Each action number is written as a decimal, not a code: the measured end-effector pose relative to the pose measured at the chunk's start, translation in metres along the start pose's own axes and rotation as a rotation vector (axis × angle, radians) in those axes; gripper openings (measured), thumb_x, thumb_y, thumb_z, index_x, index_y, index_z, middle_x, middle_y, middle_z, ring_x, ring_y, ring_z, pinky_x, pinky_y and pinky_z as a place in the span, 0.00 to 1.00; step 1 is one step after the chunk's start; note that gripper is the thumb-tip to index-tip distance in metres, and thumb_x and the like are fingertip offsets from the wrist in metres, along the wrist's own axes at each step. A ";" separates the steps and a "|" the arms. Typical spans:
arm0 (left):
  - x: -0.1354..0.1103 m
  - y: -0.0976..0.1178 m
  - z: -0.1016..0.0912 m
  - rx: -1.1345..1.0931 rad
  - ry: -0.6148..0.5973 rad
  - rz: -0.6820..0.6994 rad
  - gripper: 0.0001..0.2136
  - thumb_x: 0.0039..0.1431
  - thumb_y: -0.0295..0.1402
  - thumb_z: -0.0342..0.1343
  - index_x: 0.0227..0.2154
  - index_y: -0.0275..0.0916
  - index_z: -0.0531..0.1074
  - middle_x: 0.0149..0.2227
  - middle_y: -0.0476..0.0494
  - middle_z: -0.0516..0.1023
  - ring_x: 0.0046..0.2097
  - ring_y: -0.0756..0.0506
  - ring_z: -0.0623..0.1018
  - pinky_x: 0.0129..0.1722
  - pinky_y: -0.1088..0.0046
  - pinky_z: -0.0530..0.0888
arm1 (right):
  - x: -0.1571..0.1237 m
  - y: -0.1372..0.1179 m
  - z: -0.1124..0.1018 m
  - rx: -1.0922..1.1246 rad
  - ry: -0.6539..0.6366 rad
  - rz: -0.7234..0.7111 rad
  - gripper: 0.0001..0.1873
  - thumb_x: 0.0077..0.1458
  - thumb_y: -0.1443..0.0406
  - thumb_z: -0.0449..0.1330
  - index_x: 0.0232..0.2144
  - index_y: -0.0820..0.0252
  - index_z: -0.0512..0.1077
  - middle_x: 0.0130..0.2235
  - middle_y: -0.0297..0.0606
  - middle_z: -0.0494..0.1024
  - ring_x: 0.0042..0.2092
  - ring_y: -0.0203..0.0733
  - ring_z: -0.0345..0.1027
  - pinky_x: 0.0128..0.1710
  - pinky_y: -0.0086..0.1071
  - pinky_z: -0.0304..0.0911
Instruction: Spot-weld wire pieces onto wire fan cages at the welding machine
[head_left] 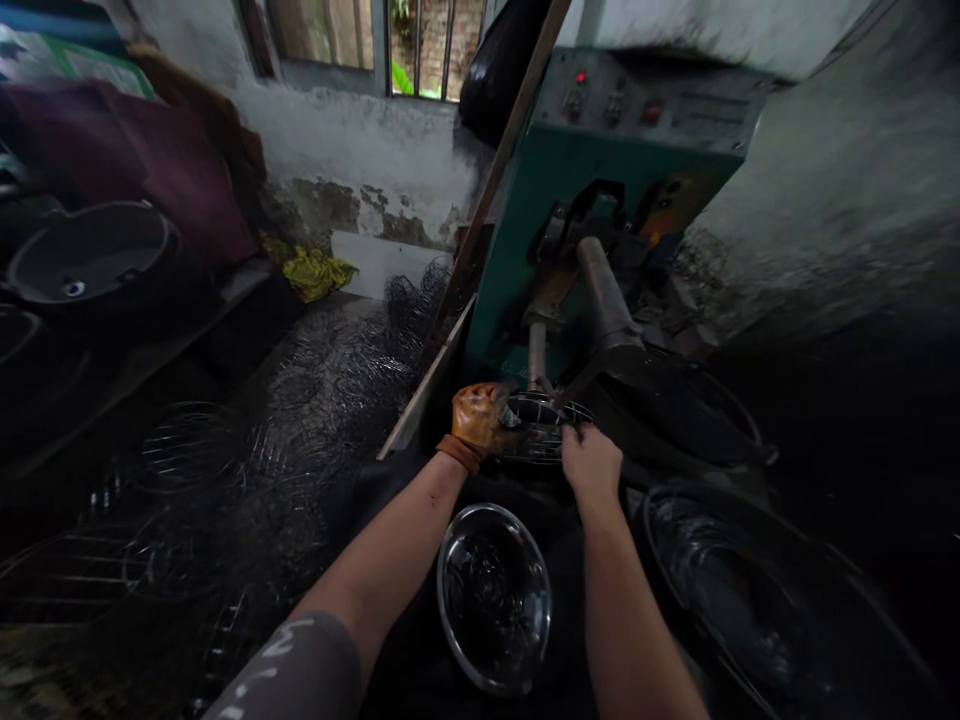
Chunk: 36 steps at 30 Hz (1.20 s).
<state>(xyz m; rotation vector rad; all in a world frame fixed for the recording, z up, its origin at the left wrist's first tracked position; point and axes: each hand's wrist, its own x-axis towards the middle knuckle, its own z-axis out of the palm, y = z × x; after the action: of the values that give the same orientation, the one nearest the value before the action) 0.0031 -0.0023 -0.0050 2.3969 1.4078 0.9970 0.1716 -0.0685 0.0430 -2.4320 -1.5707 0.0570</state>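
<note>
A round wire rack (534,445) of thin metal rods is held up between my two hands, beneath the arms of a green welding machine (502,310). My left hand (476,420), in an orange-brown glove, is closed on the rack's left side. On its right side my bare right hand (592,462) pinches the rim; the fingertips are partly hidden. The machine's lower electrode (538,355) stands just behind the rack. Closer to me sits a shiny metal bowl (534,610) with small wire pieces inside, too dark to make out singly.
Many wire pieces (322,390) lie heaped on the floor at left. A wooden board (427,380) leans beside the machine. Dark round tubs (750,600) stand at right, and a black pot (90,250) rests on the left bench. A yellow cloth (319,272) lies near the wall.
</note>
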 end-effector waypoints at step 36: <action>-0.006 -0.009 -0.007 0.135 -0.430 -0.520 0.43 0.56 0.37 0.65 0.71 0.51 0.51 0.65 0.36 0.66 0.63 0.33 0.70 0.54 0.52 0.76 | 0.032 0.044 0.021 0.151 0.043 0.062 0.15 0.57 0.61 0.55 0.29 0.61 0.79 0.29 0.49 0.79 0.38 0.56 0.74 0.38 0.40 0.65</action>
<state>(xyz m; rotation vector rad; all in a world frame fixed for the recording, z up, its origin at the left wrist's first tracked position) -0.0098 -0.0037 -0.0064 1.9815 1.8109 0.2505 0.2212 -0.0533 0.0161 -2.3490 -1.4186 0.1286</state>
